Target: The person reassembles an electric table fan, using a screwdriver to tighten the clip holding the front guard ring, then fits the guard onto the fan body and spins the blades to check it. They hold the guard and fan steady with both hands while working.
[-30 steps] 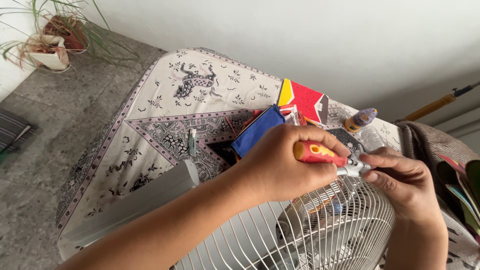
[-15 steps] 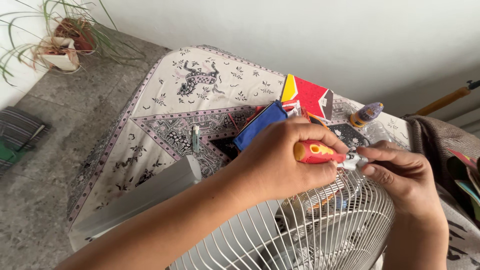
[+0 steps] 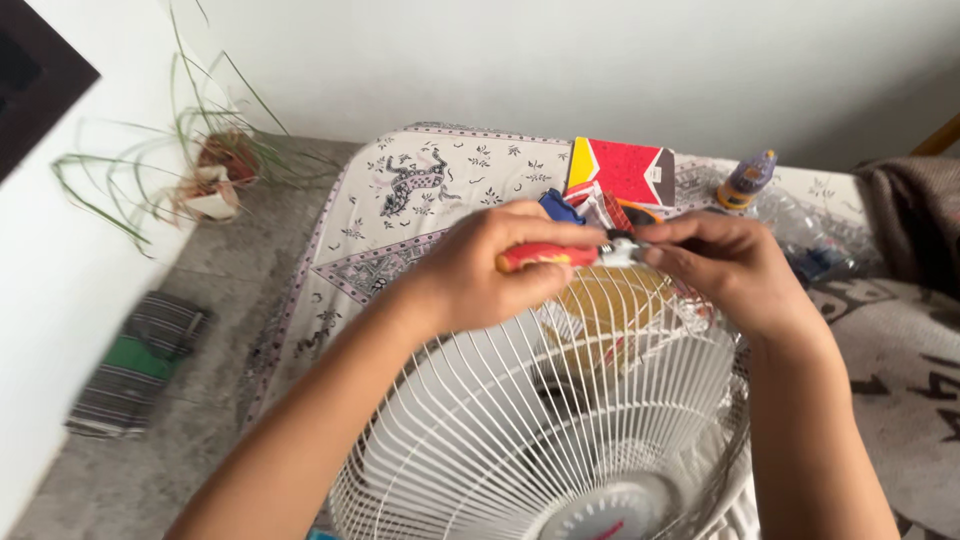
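Beneath both hands lies a white wire fan guard [image 3: 520, 430], its rim rising to just under the knuckles; the patterned cloth [image 3: 400, 200] stretches beyond them, with a red and yellow box [image 3: 625, 170] past the fingertips and a small bottle [image 3: 745, 180] beyond the right wrist. The left hand [image 3: 480, 270] is clenched around the red handle of a screwdriver [image 3: 545, 256], held level and pointing towards the right hand [image 3: 725, 265], whose fingers pinch a small metal part at the tool's tip, right at the guard's upper rim; what that part is cannot be made out. The likeliest trouble is the tip slipping off the small part, since the tool is driven sideways straight at the pinching fingers, so a slip could jab them. The guard rests loosely and could shift under pressure, throwing the tip off line. A small fastener let go here could drop through the wires and be lost inside.
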Tool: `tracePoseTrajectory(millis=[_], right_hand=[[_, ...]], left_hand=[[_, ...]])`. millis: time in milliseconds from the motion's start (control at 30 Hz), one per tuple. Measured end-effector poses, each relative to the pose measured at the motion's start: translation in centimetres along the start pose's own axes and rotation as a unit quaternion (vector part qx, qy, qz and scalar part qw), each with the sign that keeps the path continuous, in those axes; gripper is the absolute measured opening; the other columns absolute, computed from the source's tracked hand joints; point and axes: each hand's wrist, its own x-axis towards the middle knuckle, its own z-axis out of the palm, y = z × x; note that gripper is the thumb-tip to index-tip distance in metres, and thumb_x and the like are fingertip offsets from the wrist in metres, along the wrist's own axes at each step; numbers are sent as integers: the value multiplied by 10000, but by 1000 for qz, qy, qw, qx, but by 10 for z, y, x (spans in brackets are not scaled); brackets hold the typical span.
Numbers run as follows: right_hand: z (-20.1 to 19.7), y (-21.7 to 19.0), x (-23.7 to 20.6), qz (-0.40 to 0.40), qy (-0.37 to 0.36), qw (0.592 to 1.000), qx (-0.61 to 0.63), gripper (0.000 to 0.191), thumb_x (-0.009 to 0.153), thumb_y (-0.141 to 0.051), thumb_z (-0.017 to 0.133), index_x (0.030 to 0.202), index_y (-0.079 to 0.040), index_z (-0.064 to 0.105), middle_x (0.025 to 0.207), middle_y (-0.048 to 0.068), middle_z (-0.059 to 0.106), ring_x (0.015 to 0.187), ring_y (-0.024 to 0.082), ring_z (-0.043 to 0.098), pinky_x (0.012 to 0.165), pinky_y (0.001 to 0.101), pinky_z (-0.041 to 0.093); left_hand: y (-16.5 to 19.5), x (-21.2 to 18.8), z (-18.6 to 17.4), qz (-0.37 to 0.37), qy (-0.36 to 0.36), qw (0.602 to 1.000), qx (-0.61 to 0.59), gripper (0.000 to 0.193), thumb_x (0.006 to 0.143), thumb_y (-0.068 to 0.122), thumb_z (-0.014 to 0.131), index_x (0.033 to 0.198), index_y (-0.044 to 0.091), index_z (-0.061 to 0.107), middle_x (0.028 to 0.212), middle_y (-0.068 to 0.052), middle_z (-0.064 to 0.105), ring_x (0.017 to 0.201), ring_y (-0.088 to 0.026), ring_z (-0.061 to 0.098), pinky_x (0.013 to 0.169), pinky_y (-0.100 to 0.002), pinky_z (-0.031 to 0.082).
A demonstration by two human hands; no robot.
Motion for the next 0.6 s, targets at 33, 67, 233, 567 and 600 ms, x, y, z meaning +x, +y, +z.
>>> tracePoseTrajectory(millis=[33,67,233,567,600], right_hand=[[1,-3,-1,0,-3,1000,11,172,761,-20,603,929,-14,640,801,32,637,715,77,560,634,207,443],[2,-6,-2,-1,-7,1000,21,165,758,-27,599,919,-21,635,805,26,641,739,70,579,663,201,462],[5,-14,-8,-23,-26,998,48,180,750,-38,612,929,-28,637,820,21,647,762,71,586,696,205,466],[1,-9,-6,-85,-40,995,38,170,760,-57,615,927,-45,648,840,20,656,783,63,580,733,212,465],[1,-9,-7,-89,-41,994,39,167,764,-58,614,927,-44,648,839,20,655,786,63,579,734,211,464]], left_hand=[[3,0,-1,-40,-11,998,43,363,756,175,598,1117,131,616,865,-128,614,745,-150,594,677,-232,474],[6,0,-1,-80,-20,993,87,400,754,181,609,1153,149,592,879,-136,610,752,-154,588,691,-238,470],[15,-1,-2,-17,1,1000,-10,438,751,176,613,1169,101,505,1036,-45,626,920,-71,586,815,-218,460],[19,-8,9,-40,127,962,239,278,696,254,697,834,64,547,666,-45,591,603,-130,549,560,-280,447],[18,-10,10,-20,151,943,296,338,688,270,721,758,30,493,615,-57,554,563,-149,513,516,-299,421]])
